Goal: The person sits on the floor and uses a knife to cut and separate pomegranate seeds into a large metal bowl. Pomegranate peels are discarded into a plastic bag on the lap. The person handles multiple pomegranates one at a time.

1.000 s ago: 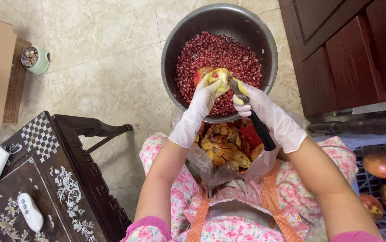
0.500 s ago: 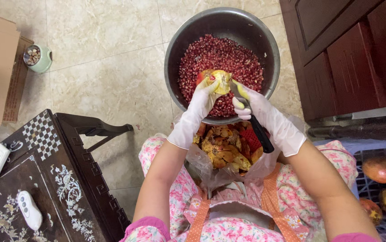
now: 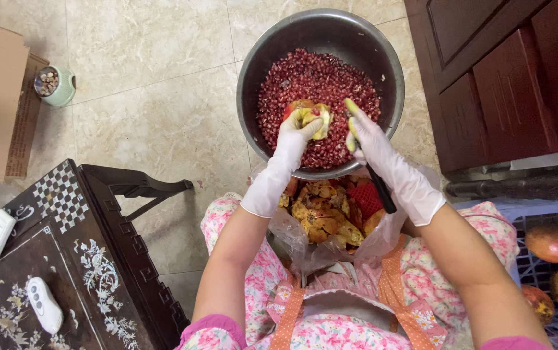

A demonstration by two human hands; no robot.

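Over the steel bowl (image 3: 392, 71) of red seeds (image 3: 318, 78), the left hand (image 3: 292, 139), gloved white, grasps a pomegranate piece (image 3: 310, 115), fingers curled under its rind and thumb across the top. Judged light, with a stiff, leathery rind; wet seeds likely make it slippery and easily burst, so the rind edge is the sound place to hold. The right hand (image 3: 386, 159), also gloved, is clenched round a dark-handled knife (image 3: 380, 188), forefinger extended along it toward the piece; the blade itself cannot be made out. Below the bowl, a plastic bag (image 3: 292, 236) on the lap holds emptied peels (image 3: 321, 214). Whole pomegranates (image 3: 551, 243) lie in a crate (image 3: 538, 210) at right.
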